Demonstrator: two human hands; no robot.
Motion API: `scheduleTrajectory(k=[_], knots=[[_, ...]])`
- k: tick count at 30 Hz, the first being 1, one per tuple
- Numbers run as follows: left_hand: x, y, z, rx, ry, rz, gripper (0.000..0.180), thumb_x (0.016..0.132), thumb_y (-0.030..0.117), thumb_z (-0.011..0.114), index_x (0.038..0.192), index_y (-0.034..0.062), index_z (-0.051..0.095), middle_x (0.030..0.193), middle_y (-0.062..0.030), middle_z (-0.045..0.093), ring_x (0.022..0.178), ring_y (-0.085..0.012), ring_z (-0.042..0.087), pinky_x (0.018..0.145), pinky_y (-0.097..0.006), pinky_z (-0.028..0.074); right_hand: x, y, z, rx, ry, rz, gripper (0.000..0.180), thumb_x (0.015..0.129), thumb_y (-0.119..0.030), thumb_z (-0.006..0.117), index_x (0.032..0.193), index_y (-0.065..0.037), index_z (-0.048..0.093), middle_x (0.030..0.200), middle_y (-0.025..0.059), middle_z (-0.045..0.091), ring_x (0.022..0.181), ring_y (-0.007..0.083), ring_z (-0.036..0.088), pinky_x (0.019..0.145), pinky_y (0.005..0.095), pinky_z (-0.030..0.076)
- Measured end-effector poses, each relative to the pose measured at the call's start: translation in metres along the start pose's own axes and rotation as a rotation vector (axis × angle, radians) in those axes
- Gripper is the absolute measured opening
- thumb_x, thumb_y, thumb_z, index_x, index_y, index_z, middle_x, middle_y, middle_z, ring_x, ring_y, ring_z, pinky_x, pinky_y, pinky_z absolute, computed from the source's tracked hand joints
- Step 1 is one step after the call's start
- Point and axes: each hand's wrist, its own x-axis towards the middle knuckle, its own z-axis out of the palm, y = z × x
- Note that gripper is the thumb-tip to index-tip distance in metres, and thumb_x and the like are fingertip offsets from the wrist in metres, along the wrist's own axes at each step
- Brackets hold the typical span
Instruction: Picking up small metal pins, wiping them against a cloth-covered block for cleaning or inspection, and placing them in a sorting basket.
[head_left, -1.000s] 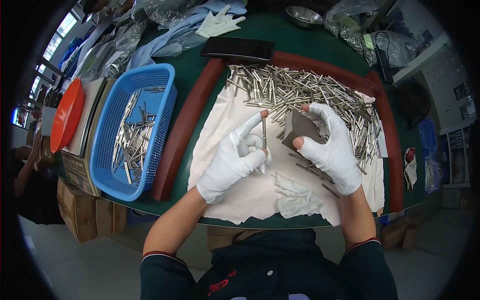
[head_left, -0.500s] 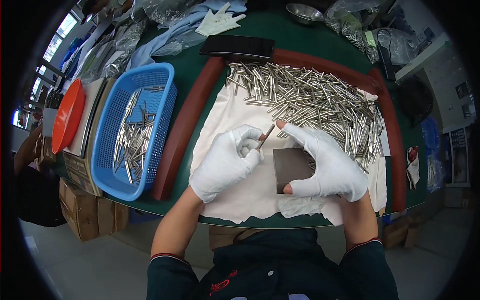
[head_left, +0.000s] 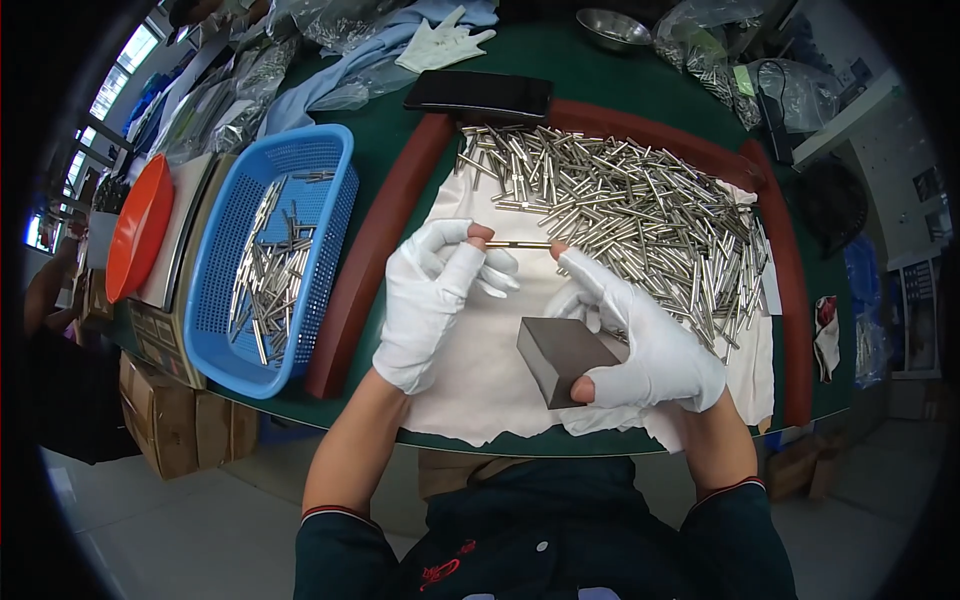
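Observation:
A thin metal pin [head_left: 517, 245] lies level between my two hands, with a darker band near its middle. Thumb and a bare-tipped finger of my left hand [head_left: 420, 310], in a white glove, pinch its left end. The outstretched bare fingertip of my right hand [head_left: 660, 355], gloved too, touches the pin's right end. That same hand grips a dark grey rectangular block [head_left: 560, 355], its thumb on the near side and part of the block hidden by the glove. Beyond both hands spreads a big heap of similar metal pins [head_left: 640, 200] on a pale cloth [head_left: 470, 400].
Red-brown rails [head_left: 375, 260] frame the cloth on the green table. To the left stand a blue basket [head_left: 205, 300] with more pins and a red-orange tray [head_left: 138, 230] on a scale. A black phone [head_left: 480, 94] rests at the back, near a metal bowl [head_left: 612, 30].
The pin has turned from slanted to level, and my right fingertip now meets its end. My left hand has risen slightly. The block has tilted and shifted left.

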Motion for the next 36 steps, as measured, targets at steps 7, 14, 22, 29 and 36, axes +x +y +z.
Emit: scheduleTrajectory(k=[7,14,22,29,36], knots=[[0.001,-0.004,0.0,0.003,0.053,0.036,0.022,0.095,0.011,0.054,0.109,-0.0052,0.055,0.085,-0.0138,0.068,0.072,-0.0154,0.066,0.067,-0.025,0.052,0.001,0.002,0.017,0.459,-0.088,0.078,0.122,0.058,-0.038,0.086,0.149,0.0,0.014,0.106,0.0096,0.056,0.092,0.0138,0.053,0.082,0.0235,0.041],[0.0,-0.007,0.004,0.051,0.085,0.076,0.032,0.092,0.0,0.051,0.123,-0.0072,0.05,0.095,-0.0135,0.066,0.079,-0.0136,0.065,0.072,-0.024,0.051,0.002,0.004,0.016,0.583,-0.19,0.038,0.115,0.071,-0.043,0.078,0.149,0.003,0.006,0.109,0.0094,0.053,0.09,0.0118,0.05,0.082,0.0229,0.041],[-0.005,-0.007,0.011,0.088,-0.053,0.127,0.067,0.082,-0.008,0.059,0.142,-0.0001,0.032,0.104,-0.0155,0.066,0.089,-0.0144,0.064,0.085,-0.027,0.049,0.001,0.008,0.015,0.605,-0.182,0.013,0.103,0.076,-0.055,0.066,0.148,0.002,0.018,0.137,0.0151,0.042,0.127,0.0205,0.039,0.106,0.0297,0.028],[-0.004,-0.002,0.011,0.036,-0.112,0.068,0.072,0.08,-0.01,0.06,0.144,0.0016,0.029,0.102,-0.0159,0.067,0.095,-0.0174,0.064,0.09,-0.03,0.048,0.001,0.006,0.013,0.634,-0.196,-0.016,0.103,0.075,-0.057,0.066,0.147,0.002,0.022,0.145,0.0158,0.033,0.135,0.0227,0.032,0.11,0.0318,0.023],[-0.005,0.003,0.005,0.014,-0.061,0.04,0.072,0.079,-0.011,0.056,0.144,0.0002,0.027,0.098,-0.0156,0.066,0.093,-0.0166,0.065,0.088,-0.03,0.048,0.002,0.002,0.01,0.454,-0.058,-0.011,0.124,0.059,-0.074,0.07,0.144,0.005,0.027,0.109,0.0112,0.058,0.102,0.0181,0.056,0.092,0.0277,0.04]])
